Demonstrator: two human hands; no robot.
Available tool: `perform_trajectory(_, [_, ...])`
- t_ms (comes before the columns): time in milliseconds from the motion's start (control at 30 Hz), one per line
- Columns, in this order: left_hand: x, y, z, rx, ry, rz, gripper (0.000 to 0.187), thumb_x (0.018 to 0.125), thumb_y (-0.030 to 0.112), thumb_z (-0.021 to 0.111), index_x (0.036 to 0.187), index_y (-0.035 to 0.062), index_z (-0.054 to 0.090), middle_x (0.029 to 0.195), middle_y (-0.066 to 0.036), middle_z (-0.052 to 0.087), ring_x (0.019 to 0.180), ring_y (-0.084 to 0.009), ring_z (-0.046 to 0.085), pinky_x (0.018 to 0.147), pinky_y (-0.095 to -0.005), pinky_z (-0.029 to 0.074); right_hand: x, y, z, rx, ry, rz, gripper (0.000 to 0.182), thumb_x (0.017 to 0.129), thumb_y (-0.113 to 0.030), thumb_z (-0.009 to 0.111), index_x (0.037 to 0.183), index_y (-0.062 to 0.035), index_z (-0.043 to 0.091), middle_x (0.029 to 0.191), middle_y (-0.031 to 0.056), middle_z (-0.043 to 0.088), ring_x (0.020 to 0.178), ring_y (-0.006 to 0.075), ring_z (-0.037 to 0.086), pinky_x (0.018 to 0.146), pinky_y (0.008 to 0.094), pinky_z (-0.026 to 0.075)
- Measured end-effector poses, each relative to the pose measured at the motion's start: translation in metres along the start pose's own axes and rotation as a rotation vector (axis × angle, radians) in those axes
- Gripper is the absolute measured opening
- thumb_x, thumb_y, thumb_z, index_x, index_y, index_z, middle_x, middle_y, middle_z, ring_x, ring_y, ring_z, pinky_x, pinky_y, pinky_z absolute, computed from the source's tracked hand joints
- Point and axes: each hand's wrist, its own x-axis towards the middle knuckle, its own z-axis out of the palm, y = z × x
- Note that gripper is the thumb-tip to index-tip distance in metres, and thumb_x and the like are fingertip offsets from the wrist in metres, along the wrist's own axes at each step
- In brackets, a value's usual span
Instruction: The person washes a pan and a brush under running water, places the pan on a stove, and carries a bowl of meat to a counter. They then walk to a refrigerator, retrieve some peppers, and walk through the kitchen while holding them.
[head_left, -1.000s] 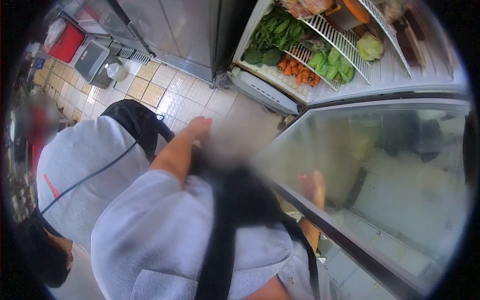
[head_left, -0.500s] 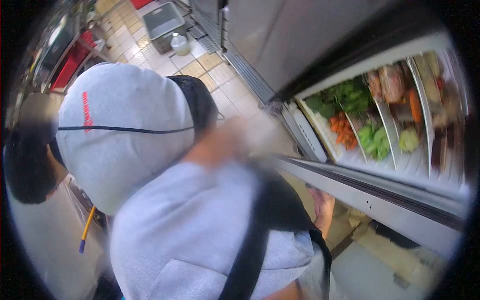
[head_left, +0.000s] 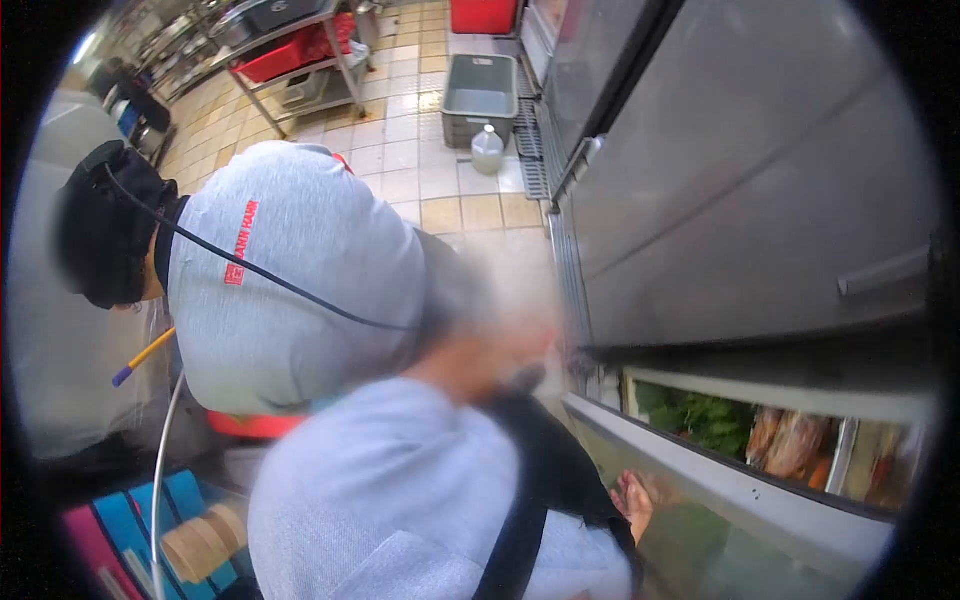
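My left forearm reaches forward past the grey sleeve, and my left hand (head_left: 520, 350) is smeared by blur near the end of the fridge door. Whether it holds anything cannot be made out. My right hand (head_left: 632, 500) is beyond the edge of my black apron (head_left: 550, 465), close to the fridge door (head_left: 700, 455), with its fingers apart and nothing seen in them. The door's pale frame crosses in front of the fridge opening. Behind it, leafy greens (head_left: 715, 425) and a wrapped package (head_left: 790, 440) show through the remaining gap.
A co-worker in a grey shirt (head_left: 300, 270) and black cap (head_left: 110, 225) bends close on my left. Ahead on the tiled floor stand a grey tub (head_left: 478, 125) and a plastic jug (head_left: 487, 150). A metal rack (head_left: 300, 70) is farther off; a steel cabinet (head_left: 760, 180) rises at right.
The fridge door has swung further over the opening, hiding the carrots and lower shelves. My right hand has moved down in view. My view has turned, bringing the tub and rack further in.
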Motion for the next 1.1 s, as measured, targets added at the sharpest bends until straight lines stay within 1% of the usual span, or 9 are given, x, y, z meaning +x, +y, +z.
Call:
perform_trajectory(200, [0.038,0.028,-0.029,-0.118,0.215,-0.050,0.014,0.070,0.012,0.068,0.072,0.0031,0.057,0.059,-0.009,0.056,0.048,-0.0189,0.057,0.042,-0.0339,0.048,0.085,-0.031,-0.020,-0.127,0.042,-0.094,0.038,0.095,-0.026,0.053,0.123,-0.0005,0.057,0.122,0.0105,0.060,0.106,0.0208,0.057,0.087,0.0363,0.046])
perform_trajectory(333, [0.067,0.028,-0.050,-0.313,0.356,-0.061,0.016,0.070,0.012,0.068,0.078,0.0030,0.058,0.061,-0.011,0.057,0.046,-0.0185,0.056,0.040,-0.0328,0.047,0.139,-0.046,-0.026,-0.159,0.199,0.026,0.037,0.096,-0.026,0.050,0.121,-0.0005,0.058,0.118,0.0100,0.061,0.103,0.0193,0.057,0.087,0.0345,0.045])
perform_trajectory(433, [0.081,0.029,-0.074,-0.374,0.456,-0.124,0.024,0.068,0.014,0.069,0.086,0.0024,0.059,0.070,-0.014,0.062,0.057,-0.0228,0.062,0.050,-0.0360,0.051,0.178,-0.049,-0.006,-0.213,0.136,0.073,0.036,0.096,-0.026,0.050,0.120,-0.0003,0.058,0.116,0.0099,0.062,0.102,0.0190,0.058,0.086,0.0342,0.045])
perform_trajectory(500, [0.098,0.021,-0.094,-0.146,0.774,-0.173,0.032,0.067,0.018,0.071,0.092,0.0019,0.060,0.080,-0.017,0.065,0.073,-0.0277,0.065,0.067,-0.0387,0.053,0.202,-0.054,0.013,-0.249,0.080,0.084,0.036,0.096,-0.025,0.050,0.120,-0.0002,0.058,0.115,0.0098,0.062,0.101,0.0188,0.058,0.086,0.0340,0.045])
perform_trajectory(600, [0.114,0.019,-0.138,-0.167,0.859,-0.340,0.039,0.065,0.021,0.072,0.096,0.0013,0.061,0.090,-0.018,0.067,0.087,-0.0309,0.065,0.081,-0.0393,0.050,0.240,-0.068,0.051,-0.310,-0.014,0.092,0.035,0.095,-0.025,0.051,0.119,0.0000,0.058,0.114,0.0097,0.062,0.100,0.0185,0.058,0.085,0.0338,0.045])
perform_trajectory(733, [0.131,0.024,-0.197,-0.657,0.874,-0.506,0.033,0.070,0.014,0.070,0.099,0.0029,0.061,0.089,-0.017,0.066,0.078,-0.0271,0.068,0.058,-0.0399,0.055,0.296,-0.102,0.111,-0.411,-0.132,0.079,0.034,0.095,-0.024,0.051,0.118,0.0003,0.058,0.112,0.0095,0.062,0.099,0.0182,0.058,0.084,0.0334,0.046])
perform_trajectory(833, [0.132,0.042,-0.231,-0.734,1.019,-0.609,0.033,0.071,0.012,0.070,0.101,0.0026,0.061,0.089,-0.017,0.066,0.070,-0.0265,0.068,0.049,-0.0379,0.055,0.330,-0.137,0.156,-0.496,-0.207,0.072,0.034,0.095,-0.023,0.052,0.118,0.0005,0.059,0.110,0.0094,0.062,0.098,0.0179,0.058,0.084,0.0331,0.046])
perform_trajectory(1067, [0.155,0.020,-0.308,-0.742,0.921,-0.570,0.036,0.069,0.016,0.073,0.100,0.0018,0.059,0.094,-0.019,0.064,0.073,-0.0300,0.067,0.055,-0.0398,0.056,0.399,-0.205,0.259,-0.649,-0.327,0.062,0.032,0.094,-0.021,0.053,0.116,0.0010,0.059,0.107,0.0092,0.063,0.095,0.0172,0.059,0.082,0.0325,0.047])
perform_trajectory(1100, [0.169,-0.005,-0.313,-0.406,0.945,-0.401,0.036,0.069,0.017,0.072,0.098,0.0014,0.059,0.095,-0.020,0.063,0.073,-0.0311,0.066,0.057,-0.0403,0.055,0.410,-0.211,0.273,-0.673,-0.344,0.059,0.032,0.094,-0.021,0.053,0.116,0.0010,0.059,0.106,0.0092,0.063,0.095,0.0171,0.059,0.082,0.0324,0.047])
